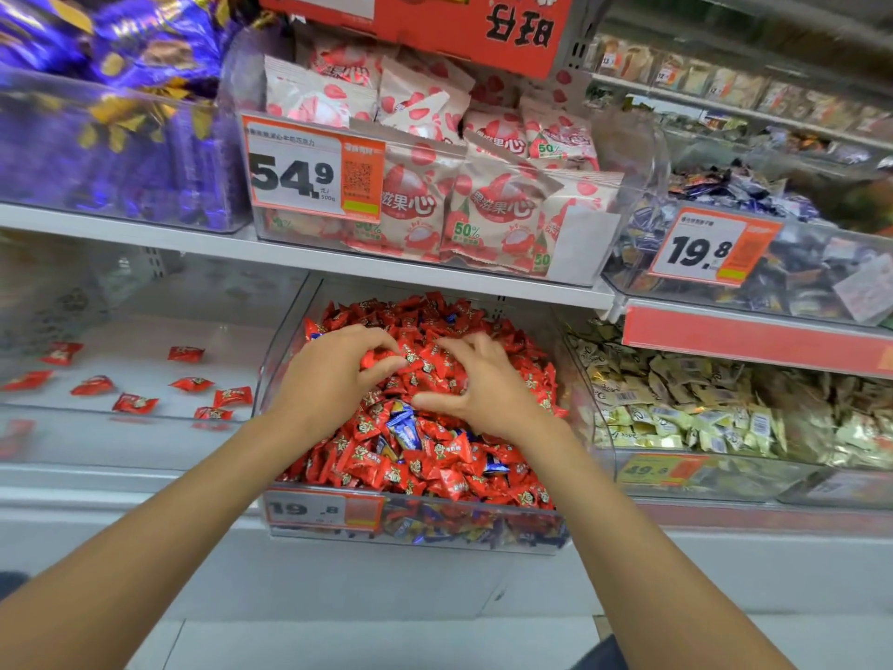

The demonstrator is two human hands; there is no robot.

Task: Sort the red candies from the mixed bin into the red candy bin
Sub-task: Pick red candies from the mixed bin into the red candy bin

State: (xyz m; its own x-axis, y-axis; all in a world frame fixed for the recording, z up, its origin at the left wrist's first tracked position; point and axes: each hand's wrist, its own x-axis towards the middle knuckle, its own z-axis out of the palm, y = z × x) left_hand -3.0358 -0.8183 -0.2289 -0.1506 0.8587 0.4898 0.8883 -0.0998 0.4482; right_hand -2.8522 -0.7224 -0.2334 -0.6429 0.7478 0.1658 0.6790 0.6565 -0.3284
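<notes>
red foil-wrapped candies (pixel 437 365) heaped in clear plastic mixed bin (pixel 570 360), blue ones among them | left hand (pixel 333 374) and right hand (pixel 483 384) curled, gathering reds | clear red candy bin (pixel 145 442) on left holds a few; judged early | shop shelf (pixel 193 239), price tag (pixel 314 169)

Upper shelf, left: purple-and-gold wrapped sweets (pixel 130 65) in a clear bin.
Upper shelf, centre: pink-and-white snack packs (pixel 488 200) behind a 54.9 price tag (pixel 314 169).
Right: 19.8 price tag (pixel 715 246); below, pale yellow candies (pixel 700 408).
</notes>
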